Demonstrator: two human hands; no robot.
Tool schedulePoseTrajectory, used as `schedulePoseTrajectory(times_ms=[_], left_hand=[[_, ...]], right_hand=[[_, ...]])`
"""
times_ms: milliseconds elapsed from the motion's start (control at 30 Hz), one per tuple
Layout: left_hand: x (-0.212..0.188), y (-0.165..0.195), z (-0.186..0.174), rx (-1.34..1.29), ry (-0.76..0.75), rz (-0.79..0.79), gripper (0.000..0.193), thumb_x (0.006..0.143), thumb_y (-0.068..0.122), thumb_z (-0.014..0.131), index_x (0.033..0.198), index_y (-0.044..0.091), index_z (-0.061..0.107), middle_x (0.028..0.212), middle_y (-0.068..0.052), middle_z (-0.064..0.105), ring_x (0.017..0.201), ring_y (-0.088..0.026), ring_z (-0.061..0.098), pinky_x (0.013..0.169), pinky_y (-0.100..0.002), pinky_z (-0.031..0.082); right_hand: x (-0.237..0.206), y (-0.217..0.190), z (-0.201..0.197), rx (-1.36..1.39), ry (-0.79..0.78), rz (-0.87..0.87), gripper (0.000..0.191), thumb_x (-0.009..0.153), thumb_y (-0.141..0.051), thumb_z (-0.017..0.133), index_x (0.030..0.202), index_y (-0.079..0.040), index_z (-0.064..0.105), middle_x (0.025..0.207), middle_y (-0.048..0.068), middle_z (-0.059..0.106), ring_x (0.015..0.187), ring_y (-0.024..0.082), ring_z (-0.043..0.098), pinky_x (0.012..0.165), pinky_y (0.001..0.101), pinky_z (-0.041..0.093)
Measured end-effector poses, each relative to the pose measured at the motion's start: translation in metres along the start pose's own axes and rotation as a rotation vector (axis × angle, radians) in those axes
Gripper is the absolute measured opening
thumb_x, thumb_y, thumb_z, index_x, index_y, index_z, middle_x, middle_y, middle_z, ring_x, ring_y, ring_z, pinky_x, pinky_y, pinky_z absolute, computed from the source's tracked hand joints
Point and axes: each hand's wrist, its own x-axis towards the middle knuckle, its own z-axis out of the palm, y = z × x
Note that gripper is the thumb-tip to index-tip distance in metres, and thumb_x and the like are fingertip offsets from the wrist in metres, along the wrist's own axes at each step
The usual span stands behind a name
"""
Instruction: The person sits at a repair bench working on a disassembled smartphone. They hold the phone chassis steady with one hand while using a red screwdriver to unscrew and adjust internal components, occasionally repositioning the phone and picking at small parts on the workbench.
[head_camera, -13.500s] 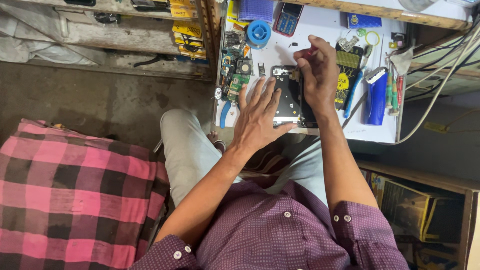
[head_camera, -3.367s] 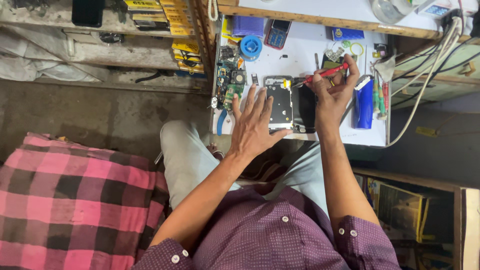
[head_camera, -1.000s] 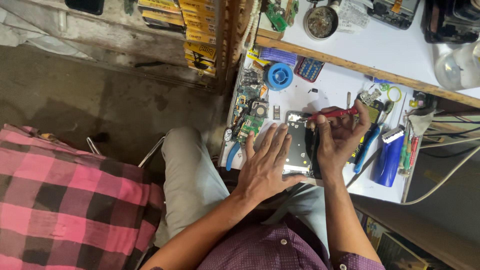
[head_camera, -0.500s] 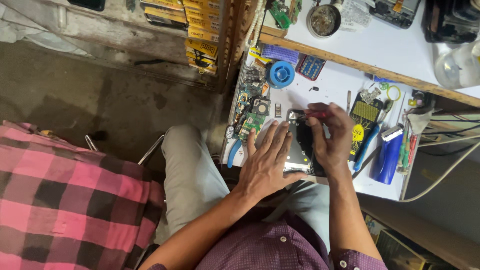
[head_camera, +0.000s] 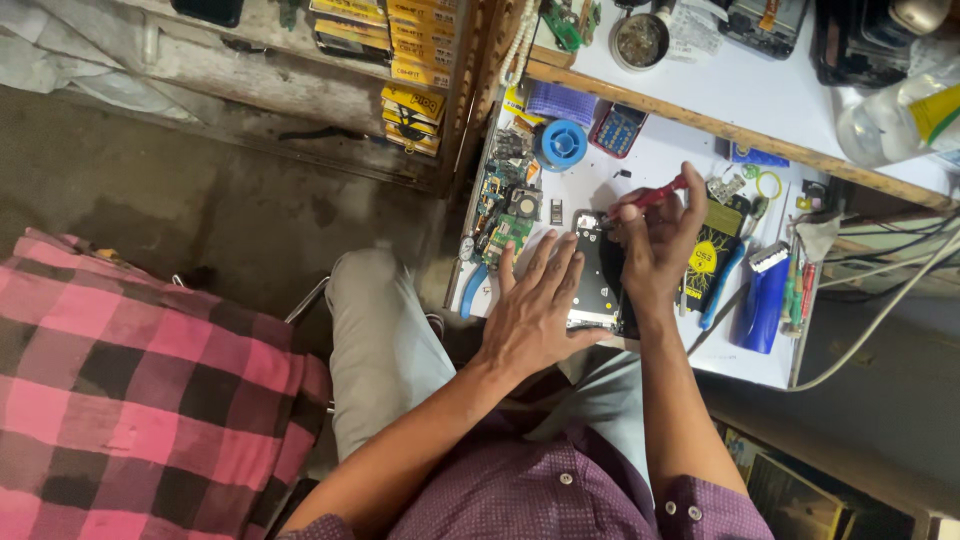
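Note:
An opened dark phone lies flat on the white workbench, its inner plate showing. My left hand rests on its near half with fingers spread, pressing it down. My right hand is closed around a red-handled screwdriver, whose tip touches the phone's far corner. Both forearms come up from the bottom of the view over my grey trousers.
Loose circuit boards, a blue solder spool, a small calculator, blue-handled pliers, a blue bottle and cables crowd the bench. A raised shelf holds more parts. A pink checked cloth lies at left.
My right hand has lifted slightly, tilting the red screwdriver up at the phone's far corner. The view has shifted a little; my left hand stays pressed on the phone.

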Motion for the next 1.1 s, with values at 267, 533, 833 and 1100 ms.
schedulePoseTrajectory(times_ms=[267, 533, 833, 1100], left_hand=[[0.006, -0.004, 0.004, -0.010, 0.030, 0.010, 0.101, 0.075, 0.064, 0.076, 0.142, -0.007, 0.052, 0.161, -0.020, 0.040, 0.153, -0.036, 0.030, 0.120, -0.070, 0.014], [0.009, -0.007, 0.006, 0.007, 0.051, 0.027, 0.099, 0.076, 0.064, 0.077, 0.141, -0.007, 0.054, 0.160, -0.020, 0.041, 0.153, -0.036, 0.032, 0.121, -0.069, 0.015], [0.014, -0.010, 0.005, 0.035, 0.042, 0.029, 0.100, 0.076, 0.065, 0.076, 0.141, -0.007, 0.054, 0.159, -0.019, 0.042, 0.152, -0.035, 0.032, 0.121, -0.068, 0.014], [0.017, -0.012, 0.001, 0.052, 0.057, 0.038, 0.100, 0.075, 0.066, 0.075, 0.140, -0.007, 0.057, 0.158, -0.020, 0.043, 0.151, -0.035, 0.032, 0.120, -0.068, 0.014]], right_hand=[[0.013, 0.000, 0.001, 0.026, 0.013, 0.033, 0.073, 0.111, 0.005, 0.062, 0.166, -0.014, 0.019, 0.113, 0.010, 0.067, 0.095, 0.013, 0.065, 0.087, 0.0279, 0.054], [0.017, 0.007, -0.001, 0.039, 0.001, -0.009, 0.072, 0.112, 0.007, 0.060, 0.167, -0.013, 0.018, 0.109, 0.010, 0.067, 0.096, 0.013, 0.064, 0.093, 0.0284, 0.053], [0.018, 0.004, 0.000, -0.120, -0.117, -0.077, 0.062, 0.110, 0.006, 0.060, 0.160, -0.011, 0.027, 0.115, 0.010, 0.067, 0.095, 0.014, 0.064, 0.080, 0.0267, 0.054], [0.023, 0.007, 0.007, -0.165, -0.208, -0.363, 0.062, 0.105, 0.009, 0.066, 0.155, -0.012, 0.037, 0.116, 0.010, 0.055, 0.107, 0.018, 0.059, 0.100, 0.0309, 0.052]])
